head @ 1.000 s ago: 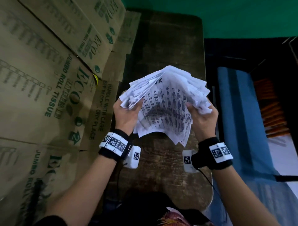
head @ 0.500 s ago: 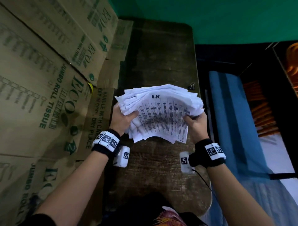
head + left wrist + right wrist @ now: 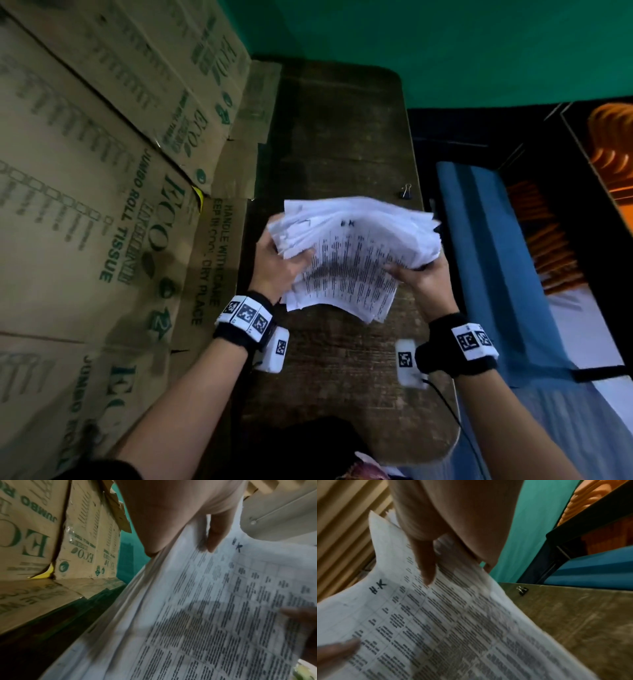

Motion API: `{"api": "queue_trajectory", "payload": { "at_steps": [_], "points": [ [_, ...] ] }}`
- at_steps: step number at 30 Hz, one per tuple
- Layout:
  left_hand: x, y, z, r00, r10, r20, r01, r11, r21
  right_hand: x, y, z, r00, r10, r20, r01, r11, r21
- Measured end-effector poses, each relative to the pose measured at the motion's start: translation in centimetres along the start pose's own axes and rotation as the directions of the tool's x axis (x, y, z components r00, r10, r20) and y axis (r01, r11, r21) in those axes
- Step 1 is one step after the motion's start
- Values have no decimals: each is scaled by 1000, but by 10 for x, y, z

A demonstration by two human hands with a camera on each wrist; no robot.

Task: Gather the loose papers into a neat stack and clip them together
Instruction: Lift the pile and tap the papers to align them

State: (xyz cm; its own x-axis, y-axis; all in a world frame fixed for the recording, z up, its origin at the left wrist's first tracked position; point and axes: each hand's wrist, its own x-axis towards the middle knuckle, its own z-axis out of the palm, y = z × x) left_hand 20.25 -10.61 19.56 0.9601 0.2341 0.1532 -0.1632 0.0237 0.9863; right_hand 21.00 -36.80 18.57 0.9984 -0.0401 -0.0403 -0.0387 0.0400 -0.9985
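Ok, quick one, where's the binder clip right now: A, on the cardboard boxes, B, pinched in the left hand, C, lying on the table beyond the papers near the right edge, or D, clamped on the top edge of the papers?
C: the binder clip lies by itself on the wooden table, beyond the papers near the right edge, while the left hand and right hand both hold the sheaf.

We note: papers [image 3: 356, 260] thin, matt, printed | table [image 3: 342, 137] rough worn wood | boxes [image 3: 102, 171] matt corrugated cardboard | binder clip [image 3: 406, 192], 1 o'clock, metal.
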Motion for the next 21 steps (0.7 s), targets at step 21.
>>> {"api": "queue_trajectory", "payload": {
  "at_steps": [21],
  "points": [
    [-56,1,10,973,-163,-165,176,982,71,16,15,-22,956,-7,293,27,997,-66]
  ]
}}
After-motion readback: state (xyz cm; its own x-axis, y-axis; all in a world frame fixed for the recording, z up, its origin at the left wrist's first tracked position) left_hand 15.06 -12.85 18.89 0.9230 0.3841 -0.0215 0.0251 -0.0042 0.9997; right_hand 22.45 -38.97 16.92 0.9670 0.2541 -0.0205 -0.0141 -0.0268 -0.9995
